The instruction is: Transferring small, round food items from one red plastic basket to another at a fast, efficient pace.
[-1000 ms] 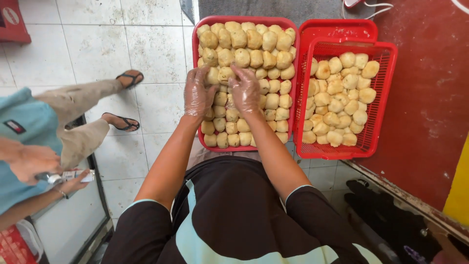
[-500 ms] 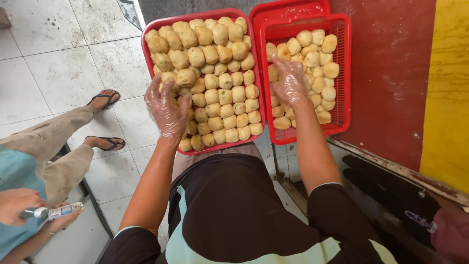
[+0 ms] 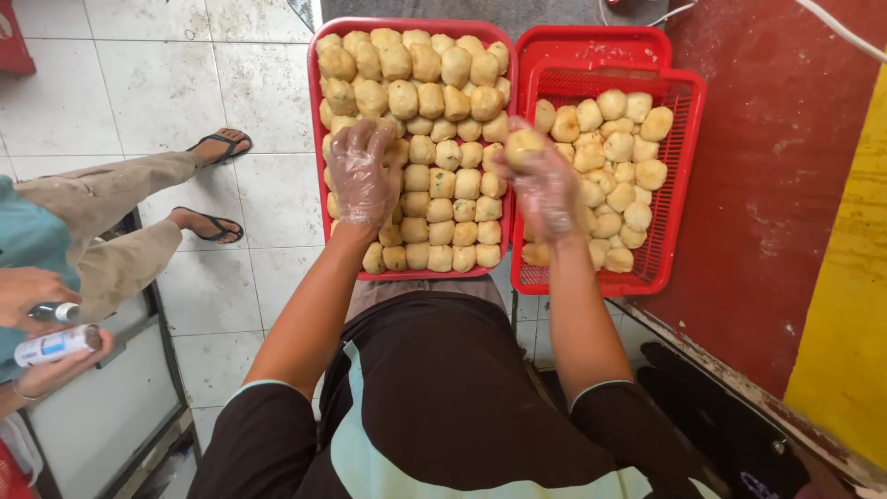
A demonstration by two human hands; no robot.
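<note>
Both hands wear thin clear plastic gloves. My left hand [image 3: 361, 174] rests palm down on the pale yellow dough pieces [image 3: 443, 139] that fill a red tray [image 3: 314, 111] in rows; whether it grips one I cannot tell. My right hand [image 3: 545, 185] is raised between the two containers and holds one dough piece [image 3: 523, 144] at its fingertips. Beside it on the right stands a red mesh basket [image 3: 682, 166] with a loose heap of the same pieces [image 3: 619, 176].
Another person sits at the left on the tiled floor [image 3: 166, 83], sandalled feet [image 3: 218, 146] out, hands [image 3: 37, 333] holding a small white bottle. A red and yellow wall [image 3: 795, 203] rises on the right. A metal frame [image 3: 111, 407] stands at lower left.
My right hand has lifted out of the mesh basket toward the gap between the containers, now with one dough piece. My left hand stays on the tray's pieces. The view shifted slightly.
</note>
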